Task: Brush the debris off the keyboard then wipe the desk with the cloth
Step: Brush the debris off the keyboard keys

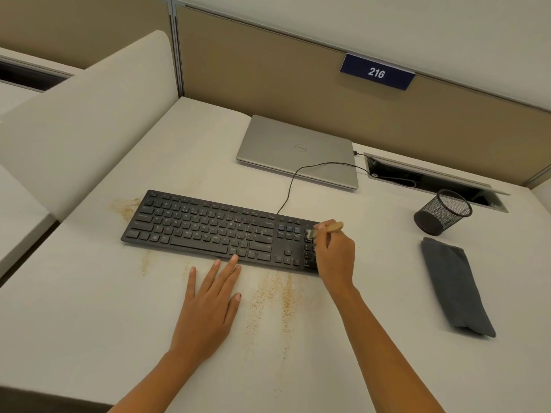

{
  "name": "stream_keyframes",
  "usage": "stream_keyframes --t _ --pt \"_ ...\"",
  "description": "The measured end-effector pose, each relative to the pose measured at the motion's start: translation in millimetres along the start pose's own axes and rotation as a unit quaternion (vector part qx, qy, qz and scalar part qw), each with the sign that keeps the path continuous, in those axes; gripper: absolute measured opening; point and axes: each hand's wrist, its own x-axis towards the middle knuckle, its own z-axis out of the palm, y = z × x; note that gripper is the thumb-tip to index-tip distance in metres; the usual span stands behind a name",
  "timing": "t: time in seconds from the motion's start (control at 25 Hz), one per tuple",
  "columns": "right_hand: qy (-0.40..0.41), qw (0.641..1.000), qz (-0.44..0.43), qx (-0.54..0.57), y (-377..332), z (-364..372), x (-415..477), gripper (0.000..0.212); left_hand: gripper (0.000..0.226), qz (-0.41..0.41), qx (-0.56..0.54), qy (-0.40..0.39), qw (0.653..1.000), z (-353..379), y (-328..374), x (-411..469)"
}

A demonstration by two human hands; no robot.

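The right hand (335,257) curls its fingers round a small wooden-handled brush (329,228), its bristles on the number-pad end of the flat black plastic keyboard (208,231). The left hand (208,305) lies flat with straight fingers, tips at the keyboard's front edge. Brushing looks under way: tan sandy crumbs (277,299) streak the white desk (89,323). Wiping is not begun; the folded dark grey cloth (456,287) lies well right of both hands

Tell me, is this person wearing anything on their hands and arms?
Nothing that shows. The left hand and the right hand are bare: no gloves, rings, watch or bracelet. No sleeve comes into view up to the picture's lower edge.
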Motion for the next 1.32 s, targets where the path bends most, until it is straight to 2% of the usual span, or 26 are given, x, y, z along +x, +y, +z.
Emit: stream_keyframes --t 0.28,0.52,0.76,0.96,1.16,1.32 --pt "-0.006 0.998 0.002 0.066 16 -25 15 0.024 0.059 0.002 -0.002 -0.003 1.000 0 2 0" --pt "-0.067 0.994 -0.078 0.042 9 -11 16 0.023 0.059 -0.001 -0.001 -0.003 1.000 0 1 0" --pt "-0.039 0.995 -0.053 0.081 16 -30 24 0.019 0.058 -0.002 -0.002 -0.002 1.000 0 1 0" --pt "-0.122 0.988 -0.039 0.084 9 -17 33 0.022 0.057 -0.003 -0.003 0.004 1.000 2 -1 -2" --pt "-0.063 0.990 -0.024 0.128 1 -15 41 0.021 0.056 -0.001 -0.003 0.002 1.000 2 0 -2" --pt "-0.104 0.989 -0.087 0.063 7 -13 26 0.020 0.056 -0.003 -0.002 0.004 1.000 2 -1 0"
